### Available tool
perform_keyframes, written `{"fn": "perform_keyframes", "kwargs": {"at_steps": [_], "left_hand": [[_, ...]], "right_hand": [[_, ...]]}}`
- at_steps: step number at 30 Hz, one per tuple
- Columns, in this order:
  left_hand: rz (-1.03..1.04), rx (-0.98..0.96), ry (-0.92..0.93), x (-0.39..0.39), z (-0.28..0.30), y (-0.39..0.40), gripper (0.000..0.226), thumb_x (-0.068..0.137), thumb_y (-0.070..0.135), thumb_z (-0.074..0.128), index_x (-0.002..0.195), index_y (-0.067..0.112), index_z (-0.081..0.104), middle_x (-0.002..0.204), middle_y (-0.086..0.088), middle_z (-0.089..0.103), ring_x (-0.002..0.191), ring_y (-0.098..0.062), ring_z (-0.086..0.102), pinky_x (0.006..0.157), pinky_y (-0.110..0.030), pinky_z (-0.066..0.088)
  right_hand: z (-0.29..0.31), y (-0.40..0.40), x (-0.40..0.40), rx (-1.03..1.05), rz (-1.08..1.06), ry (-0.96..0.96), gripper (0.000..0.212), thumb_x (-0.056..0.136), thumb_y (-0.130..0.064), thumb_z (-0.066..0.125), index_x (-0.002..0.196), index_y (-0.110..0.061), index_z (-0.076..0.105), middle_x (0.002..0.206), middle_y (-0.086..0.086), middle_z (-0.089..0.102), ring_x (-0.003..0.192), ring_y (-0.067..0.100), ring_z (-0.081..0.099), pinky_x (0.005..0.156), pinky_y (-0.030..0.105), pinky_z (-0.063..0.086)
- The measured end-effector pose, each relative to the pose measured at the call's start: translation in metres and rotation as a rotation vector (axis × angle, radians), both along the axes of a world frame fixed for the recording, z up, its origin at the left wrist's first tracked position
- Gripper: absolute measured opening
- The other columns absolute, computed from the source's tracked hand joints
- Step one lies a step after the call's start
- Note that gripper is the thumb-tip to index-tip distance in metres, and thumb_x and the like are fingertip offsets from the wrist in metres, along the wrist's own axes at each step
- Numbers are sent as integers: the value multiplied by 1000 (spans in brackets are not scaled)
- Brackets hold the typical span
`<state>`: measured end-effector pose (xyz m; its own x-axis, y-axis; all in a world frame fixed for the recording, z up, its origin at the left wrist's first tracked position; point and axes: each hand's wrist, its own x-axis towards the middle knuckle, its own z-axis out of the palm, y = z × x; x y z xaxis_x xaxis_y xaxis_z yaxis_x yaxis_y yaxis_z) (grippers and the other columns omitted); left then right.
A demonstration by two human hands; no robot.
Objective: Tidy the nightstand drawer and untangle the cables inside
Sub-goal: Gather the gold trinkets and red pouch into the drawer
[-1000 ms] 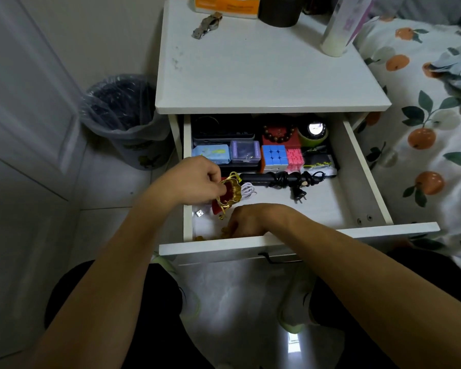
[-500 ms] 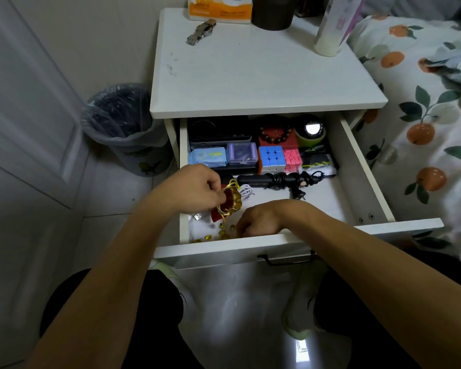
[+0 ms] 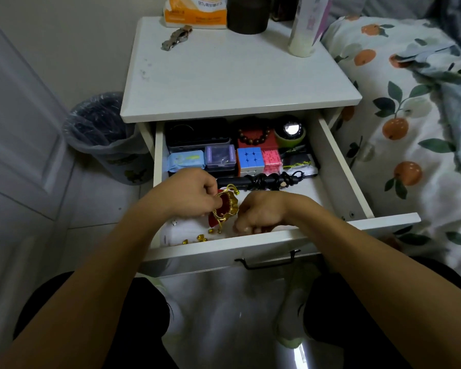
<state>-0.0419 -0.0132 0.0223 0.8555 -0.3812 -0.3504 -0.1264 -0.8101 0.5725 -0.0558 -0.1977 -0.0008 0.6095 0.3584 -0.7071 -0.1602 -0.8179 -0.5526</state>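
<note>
Pale floor tiles (image 3: 101,217) run beneath the person's dark-clad knees, and just beyond them the white nightstand drawer (image 3: 277,239) stands pulled out, its black handle (image 3: 268,261) facing the viewer. Small gold pieces (image 3: 200,237) lie scattered on the drawer floor close behind the front panel. Above them the left hand (image 3: 190,193) pinches the gold-trimmed mouth of a small red pouch (image 3: 223,207), fingers curled on the fabric so the pouch hangs upright. Just beside it, the right hand (image 3: 261,211) reaches down with its fingers curled toward the drawer floor near the front edge; whether the fingertips hold anything cannot be told. Behind both hands a black cable (image 3: 264,180) lies across the drawer, wound in loops around a dark rod-shaped item. Further back sits a row of things: a light blue packet (image 3: 186,160), a clear purple box (image 3: 220,156), a blue puzzle cube (image 3: 248,158) and a pink box (image 3: 271,161). Against the rear wall lie a black case (image 3: 197,133), a bead bracelet (image 3: 253,134) on a red box, and a green round item (image 3: 290,131). On the nightstand top (image 3: 237,75) rest a metal watch (image 3: 176,38), an orange tissue pack (image 3: 196,10), a dark jar (image 3: 248,13) and a white bottle (image 3: 304,27). A lined bin (image 3: 101,129) stands at the left, a fruit-print bed cover (image 3: 410,115) at the right.
</note>
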Motion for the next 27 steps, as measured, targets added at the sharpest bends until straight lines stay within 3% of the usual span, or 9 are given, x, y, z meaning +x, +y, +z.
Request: {"fn": "perform_keyframes", "kwargs": {"at_steps": [3, 7, 12, 18, 21, 27], "left_hand": [[67, -36, 70, 1, -2, -6, 19, 90, 17, 65, 73, 10, 64, 61, -1, 71, 53, -7, 67, 48, -19, 51], [136, -74, 132, 1, -5, -17, 22, 92, 18, 64, 71, 11, 64, 61, -1, 72, 52, -10, 68, 44, -17, 48], [142, -148, 157, -1, -6, -33, 20, 92, 19, 64, 74, 11, 66, 63, -2, 72, 58, -14, 71, 51, -22, 54], [93, -152, 124, -4, -9, -40, 19, 92, 19, 62, 76, 11, 68, 64, 0, 73, 62, -16, 72, 59, -31, 61], [82, -151, 108, -6, -10, -44, 21, 92, 16, 57, 75, 12, 68, 65, 1, 72, 63, -18, 72, 63, -37, 62], [37, -122, 63, -8, -11, -45, 21, 92, 15, 56, 74, 15, 67, 65, 3, 71, 63, -12, 70, 65, -38, 62]], "right_hand": [[8, -15, -3, 329, -381, 115, 12, 92, -12, 62, 81, -5, 62, 68, 7, 59, 53, 11, 51, 49, 20, 46], [20, -31, -11, 554, -616, 214, 20, 99, -13, 52, 86, -5, 65, 69, 5, 62, 56, 10, 57, 51, 19, 51], [35, -30, -15, 799, -929, 320, 22, 98, -2, 47, 86, 5, 64, 78, 17, 67, 65, 19, 69, 62, 26, 61], [39, -29, -16, 712, -1012, 279, 17, 92, 8, 51, 103, 12, 63, 94, 25, 64, 80, 28, 69, 69, 31, 62], [40, -30, -18, 697, -1015, 274, 22, 91, 9, 51, 110, 12, 61, 93, 25, 65, 81, 31, 69, 74, 34, 62], [40, -26, -17, 678, -1027, 246, 38, 90, 10, 46, 129, 13, 50, 108, 25, 61, 101, 34, 64, 85, 40, 58]]}}
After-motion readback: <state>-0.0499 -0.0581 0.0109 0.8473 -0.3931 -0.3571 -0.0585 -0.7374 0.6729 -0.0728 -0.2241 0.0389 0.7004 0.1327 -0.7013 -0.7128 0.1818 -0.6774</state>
